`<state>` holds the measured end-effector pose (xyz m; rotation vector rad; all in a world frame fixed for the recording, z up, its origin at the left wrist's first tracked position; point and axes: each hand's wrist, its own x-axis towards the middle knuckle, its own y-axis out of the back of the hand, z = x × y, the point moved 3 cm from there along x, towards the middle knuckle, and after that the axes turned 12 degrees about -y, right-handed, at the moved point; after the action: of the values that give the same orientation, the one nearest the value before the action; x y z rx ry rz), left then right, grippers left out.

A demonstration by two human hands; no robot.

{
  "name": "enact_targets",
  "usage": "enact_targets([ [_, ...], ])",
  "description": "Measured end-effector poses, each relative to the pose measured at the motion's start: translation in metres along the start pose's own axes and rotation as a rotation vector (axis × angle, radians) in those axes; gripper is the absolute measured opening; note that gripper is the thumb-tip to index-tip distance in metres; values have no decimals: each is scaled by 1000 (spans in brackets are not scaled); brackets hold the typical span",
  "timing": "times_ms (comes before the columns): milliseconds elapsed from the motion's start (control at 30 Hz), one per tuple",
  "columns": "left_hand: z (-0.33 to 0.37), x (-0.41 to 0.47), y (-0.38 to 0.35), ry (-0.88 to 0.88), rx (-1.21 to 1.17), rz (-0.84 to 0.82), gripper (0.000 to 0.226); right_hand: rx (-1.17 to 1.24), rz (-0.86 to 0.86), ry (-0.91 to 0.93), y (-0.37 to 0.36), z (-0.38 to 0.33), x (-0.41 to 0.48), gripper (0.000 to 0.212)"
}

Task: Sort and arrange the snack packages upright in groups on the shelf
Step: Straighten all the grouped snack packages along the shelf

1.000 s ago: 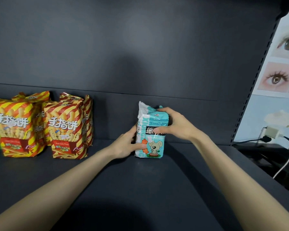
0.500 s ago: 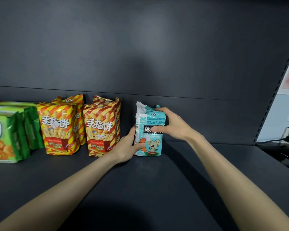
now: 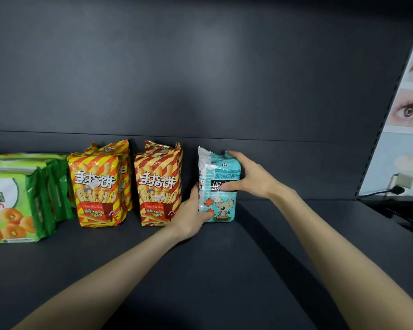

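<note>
A teal snack packet with a cartoon bear (image 3: 221,203) stands upright near the back of the dark shelf (image 3: 224,270). My left hand (image 3: 191,215) presses its lower left side and my right hand (image 3: 250,177) clasps its upper right edge. Just left of it stand red-and-yellow striped biscuit-stick packs, one (image 3: 159,184) close by and another (image 3: 97,189) further left, each with a second pack behind. At the far left are green doughnut-print packets (image 3: 12,201), also upright in a row.
The shelf's dark back panel (image 3: 200,79) rises behind the packets. To the right are a slotted upright (image 3: 379,144), a poster of eyes (image 3: 410,110), and a white plug with cables (image 3: 401,184) beyond the shelf end.
The view has swung a little, and the teal packet held in both hands now stands closer beside the striped packs. The green packets have come fully into view at left.
</note>
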<state>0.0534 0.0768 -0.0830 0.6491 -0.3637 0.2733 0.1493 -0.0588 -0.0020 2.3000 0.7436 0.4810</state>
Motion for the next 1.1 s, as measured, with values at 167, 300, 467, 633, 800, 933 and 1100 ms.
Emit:
enact_targets([
  [167, -6, -6, -3, 21, 40, -13, 70, -94, -38, -20, -2, -3, -7, 100],
  [300, -5, -6, -5, 18, 62, 14, 68, -143, -16, -16, -1, -3, -6, 100],
  [467, -7, -5, -7, 29, 88, 43, 70, -122, -12, -6, -5, -3, -5, 95],
  [633, -8, -5, -6, 47, 81, 66, 71, -104, -14, -7, -11, -4, -1, 90],
  [800, -10, -6, -5, 59, 56, 68, 77, -110, -20, -19, -13, -5, 1, 84],
  [933, -11, -5, -5, 69, 34, 61, 77, -118, -20, -30, -12, -6, 2, 83],
  [1100, -13, -4, -4, 78, 33, 62, 77, -123, -23, -39, -12, -7, 3, 81],
])
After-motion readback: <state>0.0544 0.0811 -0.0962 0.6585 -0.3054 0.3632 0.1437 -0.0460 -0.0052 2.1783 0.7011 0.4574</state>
